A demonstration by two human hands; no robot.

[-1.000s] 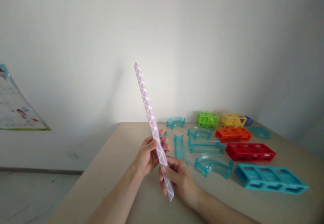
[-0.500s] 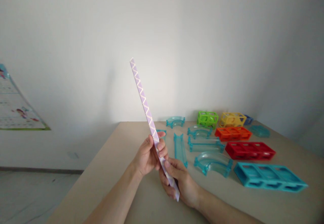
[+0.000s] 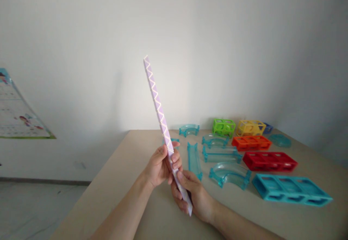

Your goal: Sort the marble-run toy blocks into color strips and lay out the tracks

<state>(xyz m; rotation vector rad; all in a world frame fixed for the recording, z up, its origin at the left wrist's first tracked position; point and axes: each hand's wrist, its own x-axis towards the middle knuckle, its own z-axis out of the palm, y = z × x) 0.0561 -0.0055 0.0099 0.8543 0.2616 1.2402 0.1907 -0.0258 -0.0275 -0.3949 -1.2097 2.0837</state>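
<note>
A long, straight snake puzzle (image 3: 159, 104), pale purple with a white zigzag along it, is held up in both my hands, its top leaning left. My left hand (image 3: 160, 165) closes round it just below the middle, thumb and fingers on opposite sides. Lower down, near the bottom end, my right hand (image 3: 193, 194) grips it with the thumb on the front and the fingers curled behind. Parts of the lower length are covered by my fingers. Just behind the hands, a clear teal straight track piece (image 3: 194, 162) lies on the table (image 3: 116, 171).
Curved teal track pieces (image 3: 231, 175) and another straight one (image 3: 221, 155) lie to the right. Beyond them are block frames: turquoise (image 3: 292, 189), red (image 3: 269, 161), orange (image 3: 251, 143), yellow (image 3: 250, 128) and green (image 3: 223, 127). A wall (image 3: 81, 51) stands behind the table; a poster (image 3: 21, 113) hangs left.
The upper part of the snake puzzle has swung slightly right and up, so it stands a little more upright. Both hands keep their hold in nearly the same place.
</note>
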